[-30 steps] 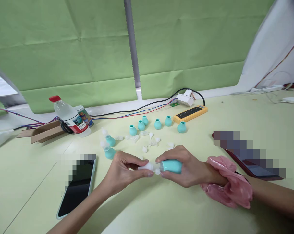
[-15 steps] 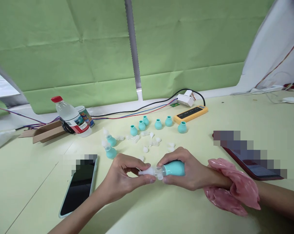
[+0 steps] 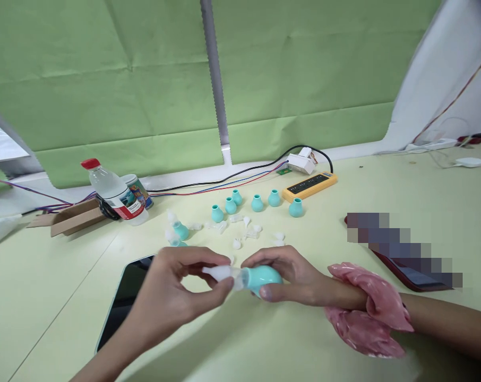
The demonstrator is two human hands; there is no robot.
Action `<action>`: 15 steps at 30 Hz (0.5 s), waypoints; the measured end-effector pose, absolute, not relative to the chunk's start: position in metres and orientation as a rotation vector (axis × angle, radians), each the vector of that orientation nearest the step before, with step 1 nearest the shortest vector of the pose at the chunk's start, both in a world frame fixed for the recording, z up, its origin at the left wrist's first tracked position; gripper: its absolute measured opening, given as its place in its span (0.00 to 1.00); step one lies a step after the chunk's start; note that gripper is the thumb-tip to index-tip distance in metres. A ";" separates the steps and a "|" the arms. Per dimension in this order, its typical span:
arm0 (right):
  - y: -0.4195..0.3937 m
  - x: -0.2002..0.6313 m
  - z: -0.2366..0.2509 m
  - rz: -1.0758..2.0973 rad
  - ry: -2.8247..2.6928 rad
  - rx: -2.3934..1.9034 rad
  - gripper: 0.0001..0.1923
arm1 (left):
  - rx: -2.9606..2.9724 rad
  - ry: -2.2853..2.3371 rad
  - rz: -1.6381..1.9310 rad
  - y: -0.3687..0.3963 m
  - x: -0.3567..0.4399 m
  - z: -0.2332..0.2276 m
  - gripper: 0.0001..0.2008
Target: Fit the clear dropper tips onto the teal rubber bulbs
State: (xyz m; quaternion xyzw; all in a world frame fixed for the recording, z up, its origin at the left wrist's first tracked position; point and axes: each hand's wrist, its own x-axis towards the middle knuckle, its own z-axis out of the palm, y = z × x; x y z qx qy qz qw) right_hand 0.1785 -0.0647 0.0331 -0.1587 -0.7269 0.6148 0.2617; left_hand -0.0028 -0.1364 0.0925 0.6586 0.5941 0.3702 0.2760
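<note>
Mid-assembly over a pale green table (image 3: 384, 180): right hand (image 3: 292, 273) closed around a teal rubber bulb (image 3: 260, 277), left hand (image 3: 177, 289) pinching a clear plastic tip (image 3: 220, 272) between thumb and fingers, tip end-on against the bulb's neck and seemingly touching it, both held just above the tabletop in front of the body. Judged to be the joining step, tip apparently part-seated in the bulb's mouth; how deep, impossible to tell. Next move likely calling for a straight push or slight twist along the shared axis, with a firm grip on the soft bulb to keep the neck from buckling. Farther back, a loose row of open teal bulbs (image 3: 257, 203) standing upright, a scatter of spare clear tips (image 3: 244, 232) just in front of them, and two bulbs already capped (image 3: 180, 229) to the left. Pink scrunchie (image 3: 368, 310) around the right wrist. Dark phone (image 3: 123, 300) lying face up beneath the left forearm. Water bottle (image 3: 113, 192) with red cap leaning beside a printed can (image 3: 139, 190) and a cardboard flap (image 3: 71, 218); labels colourful but too small to read. Yellow power strip (image 3: 309, 184) with white plug behind, no brand legible. Second device at right under a blurred patch, nothing readable.
</note>
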 end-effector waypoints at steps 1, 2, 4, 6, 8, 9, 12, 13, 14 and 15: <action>-0.062 0.179 0.032 1.626 -1.986 -0.437 0.18 | 1.799 1.663 0.982 -0.137 -0.008 0.096 0.06; -0.059 0.179 0.031 1.586 -2.009 -0.453 0.19 | 1.826 1.732 0.953 -0.136 -0.015 0.099 0.07; -0.052 0.178 0.028 1.481 -2.056 -0.507 0.19 | 1.883 1.856 0.857 -0.131 -0.029 0.103 0.11; -0.043 0.177 0.024 1.339 -2.103 -0.570 0.17 | 1.956 1.945 0.701 -0.124 -0.042 0.101 0.12; -0.033 0.176 0.021 1.161 -2.155 -0.624 0.12 | 2.032 2.019 0.513 -0.114 -0.053 0.096 0.11; -0.028 0.176 0.019 1.055 -2.189 -0.650 0.10 | 2.067 2.054 0.421 -0.110 -0.058 0.093 0.11; -0.013 0.178 0.013 0.690 -2.336 -0.740 0.09 | 2.133 2.137 0.230 -0.099 -0.069 0.084 0.11; -0.009 0.180 0.010 0.580 -2.397 -0.776 0.09 | 2.146 2.152 0.200 -0.097 -0.071 0.082 0.12; -0.004 0.182 0.008 0.491 -2.461 -0.815 0.10 | 2.153 2.165 0.183 -0.096 -0.073 0.081 0.12; 0.000 0.183 0.005 0.428 -2.528 -0.853 0.11 | 2.158 2.174 0.169 -0.095 -0.075 0.080 0.13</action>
